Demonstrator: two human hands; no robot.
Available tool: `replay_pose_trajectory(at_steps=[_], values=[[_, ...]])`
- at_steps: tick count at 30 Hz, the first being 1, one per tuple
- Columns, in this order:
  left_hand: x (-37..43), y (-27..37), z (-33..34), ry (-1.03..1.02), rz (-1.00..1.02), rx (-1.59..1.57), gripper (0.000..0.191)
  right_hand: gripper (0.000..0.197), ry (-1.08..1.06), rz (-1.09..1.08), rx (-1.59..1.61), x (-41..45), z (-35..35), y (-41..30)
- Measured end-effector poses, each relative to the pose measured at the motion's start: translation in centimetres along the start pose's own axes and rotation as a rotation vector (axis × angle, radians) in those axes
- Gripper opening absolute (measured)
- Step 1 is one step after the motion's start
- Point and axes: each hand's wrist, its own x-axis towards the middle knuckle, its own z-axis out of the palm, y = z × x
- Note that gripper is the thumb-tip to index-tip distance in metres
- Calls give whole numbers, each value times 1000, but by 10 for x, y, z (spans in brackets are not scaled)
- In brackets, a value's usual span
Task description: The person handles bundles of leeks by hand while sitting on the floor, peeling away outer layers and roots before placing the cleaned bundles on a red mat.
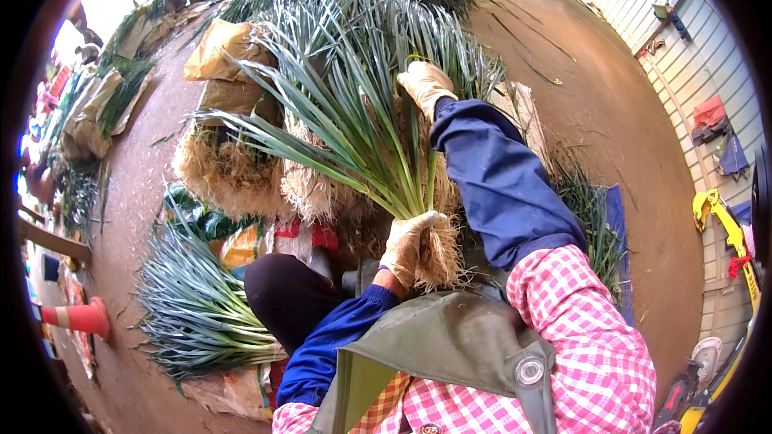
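My left hand, in a pale work glove, grips a bunch of leeks around the white shanks just above the roots. Its tangled roots hang below my fist, over my olive apron. The long green leaves fan out up and to the left. My right hand, gloved too, reaches forward with curled fingers, and a yellowish leek leaf bends at its fingertips. Behind both hands rises a large heap of leeks, with thick root ends facing me. The right forearm covers part of this heap.
Another leek pile lies on sacking at my left. Rooty bundles sit beneath a tan sack. Loose leaves lie on a blue sheet at right. A traffic cone lies tipped at far left. Other people work at upper left.
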Motion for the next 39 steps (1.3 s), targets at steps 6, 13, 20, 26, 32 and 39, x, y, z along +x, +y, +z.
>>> replay_pose_trajectory(at_steps=[6,13,20,26,32,39], values=[[3,-1,-6,-4,-56,-152,17,21,-49,-230,1363,-69,-37,-16],[0,5,10,-42,39,-397,11,22,-527,-253,1525,-250,-106,-37],[2,2,0,-100,82,-99,20,14,90,-421,1076,-270,-163,-5],[4,0,-6,-261,70,-124,30,13,-73,-363,1519,-279,-178,9],[-8,12,0,-444,158,-247,42,21,-143,-288,1779,-286,-179,14],[6,9,7,-391,132,-299,46,22,-470,-27,2179,-338,-138,23]])
